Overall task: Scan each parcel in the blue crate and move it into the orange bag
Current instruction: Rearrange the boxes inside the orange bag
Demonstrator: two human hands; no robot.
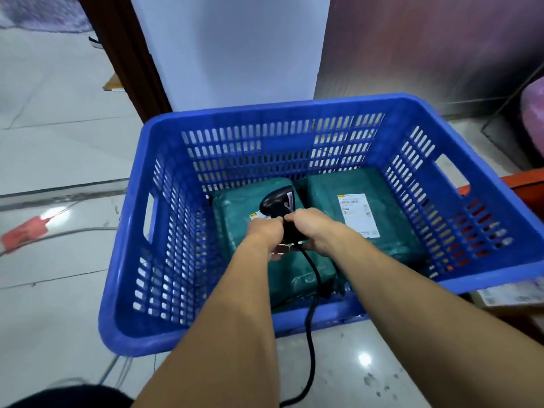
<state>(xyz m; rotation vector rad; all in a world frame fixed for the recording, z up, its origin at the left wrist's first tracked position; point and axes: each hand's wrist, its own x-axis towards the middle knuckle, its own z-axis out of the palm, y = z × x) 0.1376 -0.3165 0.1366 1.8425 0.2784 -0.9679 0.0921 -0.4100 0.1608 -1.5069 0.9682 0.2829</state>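
Note:
A blue slotted crate [294, 113] stands on the tiled floor with two dark green parcels inside. The left parcel [235, 207] lies under my hands; the right parcel [388, 189] shows a white shipping label [357, 214] face up. A black barcode scanner [278, 203] sits over the left parcel, its cable [312, 319] trailing over the crate's near rim. My right hand [309, 225] grips the scanner's handle. My left hand [263, 232] is curled against the same handle from the left, low over the left parcel. A strip of the orange bag [527, 179] shows beyond the crate's right wall.
A white panel and a dark wooden door frame [129, 54] rise behind the crate. A red tag on a cord [25, 232] lies on the floor at left. Papers [512, 294] lie at the crate's right front corner. A pink object [534, 119] is at the far right.

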